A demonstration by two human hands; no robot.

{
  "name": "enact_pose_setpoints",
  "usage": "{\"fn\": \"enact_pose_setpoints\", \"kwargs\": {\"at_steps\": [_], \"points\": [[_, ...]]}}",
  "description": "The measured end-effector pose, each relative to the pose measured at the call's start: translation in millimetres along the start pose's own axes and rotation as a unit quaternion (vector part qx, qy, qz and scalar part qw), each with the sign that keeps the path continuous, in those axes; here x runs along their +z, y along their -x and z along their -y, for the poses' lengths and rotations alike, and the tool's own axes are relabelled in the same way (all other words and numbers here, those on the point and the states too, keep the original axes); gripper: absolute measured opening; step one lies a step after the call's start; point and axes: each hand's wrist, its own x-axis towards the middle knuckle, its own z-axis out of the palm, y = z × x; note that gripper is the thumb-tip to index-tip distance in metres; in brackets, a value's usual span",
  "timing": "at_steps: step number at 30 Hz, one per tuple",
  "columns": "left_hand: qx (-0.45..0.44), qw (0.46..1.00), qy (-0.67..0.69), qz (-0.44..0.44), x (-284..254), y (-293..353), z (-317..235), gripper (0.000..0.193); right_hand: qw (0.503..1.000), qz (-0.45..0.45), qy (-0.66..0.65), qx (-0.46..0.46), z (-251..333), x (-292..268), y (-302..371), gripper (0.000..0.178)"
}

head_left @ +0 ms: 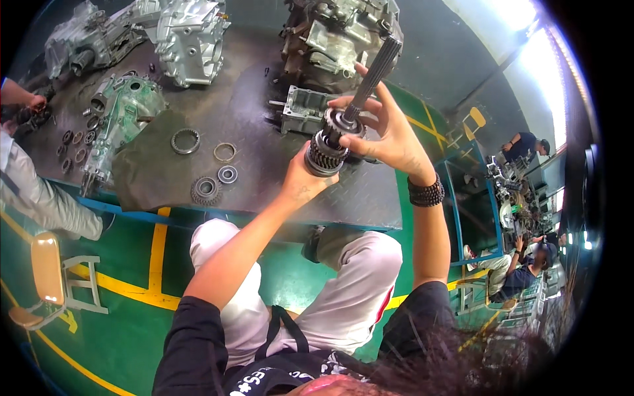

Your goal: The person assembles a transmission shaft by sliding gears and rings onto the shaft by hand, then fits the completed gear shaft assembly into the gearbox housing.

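The left hand [305,177] is closed around the lower end of a gear shaft [355,107], with the palm and the fingers wrapped against the lowest gears [327,155]. The right hand [389,135] grips the same shaft higher up: its thumb lies on the near side of the upper gear [343,123], and its fingers are curved around the far side, while 1 finger points upward beside the long grooved rod. So both hands hold 1 thing together. The shaft is raised above the right part of the metal table [257,181], near its front edge, and it is tilted, the top leaning to the right and away from the person. A bead bracelet [426,191] is on the right wrist.

Just behind the hands there is a small metal box [302,109], and behind this box a big engine-like casing [323,49]. To the left of the hands, 4 round parts lie on the table: a dark ring [185,141], a thin brass-coloured ring [224,152], a bearing [227,174] and a toothed gear [206,190]. The bearing is just beside the toothed gear. Further left, a dark cloth [142,165] lies next to a greenish casing [129,109].
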Motion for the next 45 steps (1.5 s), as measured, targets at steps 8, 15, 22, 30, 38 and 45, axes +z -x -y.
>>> {"fn": "enact_pose_setpoints", "kwargs": {"at_steps": [8,15,22,30,38,45], "points": [[0.022,1.0,0.002,-0.009,1,-4,8,0.058,0.999,0.025,0.008,-0.021,-30,-1,2,0.111],[0.022,1.0,0.012,0.005,1,-5,10,0.058,0.993,0.054,0.106,0.009,-31,4,4,0.102],[0.04,0.999,-0.016,0.01,-5,-4,13,0.06,0.998,-0.005,-0.062,-0.01,-55,22,12,0.09],[0.024,0.999,-0.034,-0.002,-3,-7,15,0.066,0.992,-0.1,-0.08,-0.02,-96,55,21,0.077],[0.017,0.998,-0.03,0.046,-12,-10,14,0.067,0.991,-0.06,-0.117,0.014,-88,43,17,0.073],[0.01,0.997,-0.043,0.062,-8,-15,16,0.065,0.99,-0.03,-0.136,-0.019,-109,37,9,0.069]]}}
